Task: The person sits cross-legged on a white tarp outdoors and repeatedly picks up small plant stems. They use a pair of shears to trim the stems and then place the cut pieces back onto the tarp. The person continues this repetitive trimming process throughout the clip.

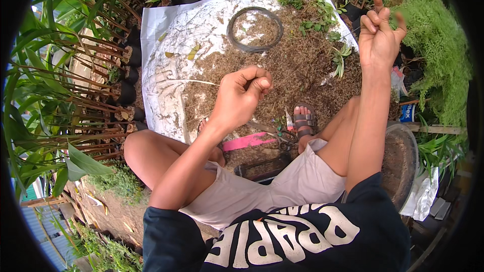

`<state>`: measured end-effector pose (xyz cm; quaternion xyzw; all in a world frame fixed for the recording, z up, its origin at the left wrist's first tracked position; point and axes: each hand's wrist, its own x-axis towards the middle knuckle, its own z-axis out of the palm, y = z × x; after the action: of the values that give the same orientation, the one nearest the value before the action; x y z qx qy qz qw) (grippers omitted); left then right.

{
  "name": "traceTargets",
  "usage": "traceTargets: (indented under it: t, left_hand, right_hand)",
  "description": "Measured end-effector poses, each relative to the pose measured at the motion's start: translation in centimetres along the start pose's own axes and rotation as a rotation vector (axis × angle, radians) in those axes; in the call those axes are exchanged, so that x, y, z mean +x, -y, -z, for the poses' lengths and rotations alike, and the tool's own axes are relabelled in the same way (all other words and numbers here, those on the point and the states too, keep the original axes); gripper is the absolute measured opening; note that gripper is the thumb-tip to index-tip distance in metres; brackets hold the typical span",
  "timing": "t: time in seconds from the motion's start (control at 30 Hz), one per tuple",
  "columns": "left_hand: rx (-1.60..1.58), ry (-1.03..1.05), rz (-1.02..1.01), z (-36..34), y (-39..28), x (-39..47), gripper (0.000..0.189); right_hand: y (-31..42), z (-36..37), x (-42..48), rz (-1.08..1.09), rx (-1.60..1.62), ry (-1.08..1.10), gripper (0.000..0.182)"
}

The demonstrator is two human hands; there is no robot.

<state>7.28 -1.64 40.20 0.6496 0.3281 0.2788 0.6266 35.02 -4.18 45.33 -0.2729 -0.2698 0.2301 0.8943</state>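
My left hand [238, 96] is curled into a loose fist above the middle of a white sheet [160, 51], thumb against the bent forefinger. Whether something thin is pinched there cannot be made out. My right hand [380, 37] is raised at the upper right, palm towards me, with one finger up, the thumb out and the others curled. A faint thin line runs near its curled fingers, too fine to identify. Beyond the left hand, a coil of dark wire [229, 30] lies on brown, crumbly planting material [302, 64]. Scissors [287, 139] lie near my sandalled foot [302, 115].
A pink strip [247, 141] lies between my feet. Leafy cuttings [321, 15] rest on the sheet's far right. Tall potted plants [75, 79] line the left; feathery greenery [435, 37] fills the right. A round tub [401, 166] holding brown material stands beside my right leg.
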Motion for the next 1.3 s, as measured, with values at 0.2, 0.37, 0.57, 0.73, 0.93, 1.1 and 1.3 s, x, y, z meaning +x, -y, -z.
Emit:
traceTargets:
  t: [0.2,0.37,0.57,0.73,0.93,1.1,1.3]
  left_hand:
    - [-0.255,-0.123,-0.132,0.7,-2.2,-0.3,0.013]
    - [-0.263,-0.280,-0.264,5.0,-2.6,0.5,0.018]
    - [-0.117,-0.174,-0.261,7.1,-3.5,0.0,0.018]
    - [-0.012,-0.153,-0.284,8.0,-3.3,-0.3,0.015]
    - [-0.809,-0.210,-0.382,7.8,-5.1,0.4,0.025]
    - [-0.507,-0.151,-0.150,8.2,-5.0,-0.1,0.019]
    - [-0.323,-0.161,-0.077,4.2,-3.7,-0.7,0.020]
  right_hand:
    - [3.6,5.4,2.1,-0.066,0.086,0.089,0.017]
    - [1.2,-3.0,-7.3,-0.578,-0.736,0.698,0.029]
    - [-1.5,-3.7,-11.0,-0.524,-0.748,0.934,0.021]
    - [-0.9,-3.2,-10.8,-0.818,-0.611,0.841,0.016]
    - [-2.5,-1.1,-8.5,-1.072,0.024,0.112,0.012]
    - [-2.8,-0.4,-7.4,-0.836,-0.142,0.029,0.011]
    - [-2.1,-2.0,-10.1,-0.469,-0.870,0.777,0.017]
